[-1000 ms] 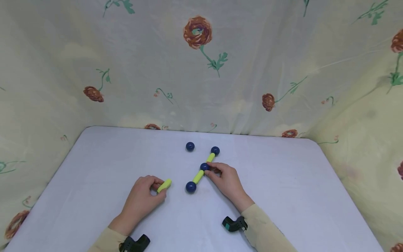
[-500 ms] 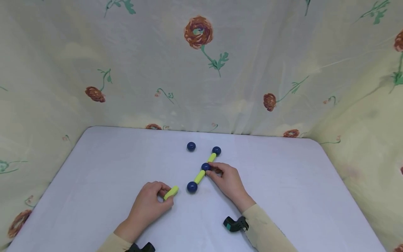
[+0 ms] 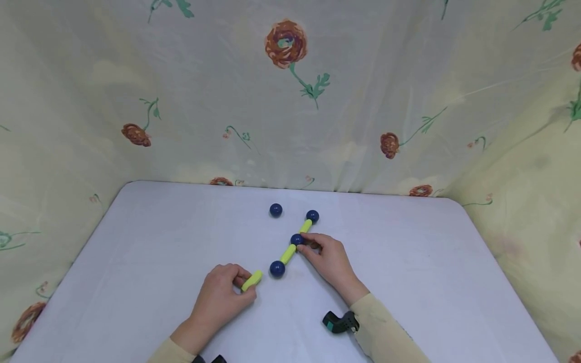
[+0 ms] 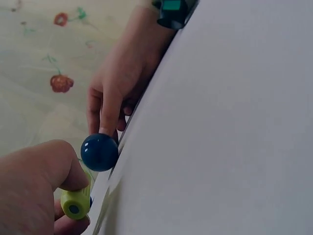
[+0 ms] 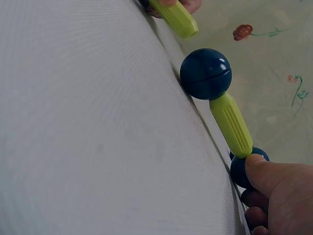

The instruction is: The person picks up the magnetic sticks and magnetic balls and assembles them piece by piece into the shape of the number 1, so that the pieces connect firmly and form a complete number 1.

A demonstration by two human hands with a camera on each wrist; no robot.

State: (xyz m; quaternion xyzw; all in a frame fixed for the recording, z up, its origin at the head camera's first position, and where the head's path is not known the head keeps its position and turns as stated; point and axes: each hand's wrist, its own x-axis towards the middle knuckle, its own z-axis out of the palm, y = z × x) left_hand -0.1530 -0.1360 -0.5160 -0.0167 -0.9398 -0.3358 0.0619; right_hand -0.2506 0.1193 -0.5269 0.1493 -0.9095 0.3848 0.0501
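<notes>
Between thumb and fingers, my left hand (image 3: 222, 292) pinches a yellow-green toy building rod (image 3: 252, 281); a dark disc shows in its end in the left wrist view. Its tip points at the near blue ball (image 3: 277, 269), with a small gap between them. That ball ends a straight chain of three blue balls joined by two ribbed yellow-green rods, the near rod (image 5: 231, 125) and the far rod (image 3: 306, 226). My right hand (image 3: 329, 259) holds the chain's middle ball (image 3: 296, 239) with thumb and fingertips. At the chain's other end is the far ball (image 3: 312, 217).
A loose blue ball (image 3: 275, 210) lies behind the chain, left of its far end. All of it is on a white-covered table (image 3: 159, 242). A flowered curtain (image 3: 204, 75) hangs behind and along the sides. Dark wrist cameras (image 3: 338, 322) sit on both wrists.
My left hand has carried its rod rightward and slightly toward me, closer to the chain's near ball. The right hand keeps its grip on the middle ball and the chain stays put.
</notes>
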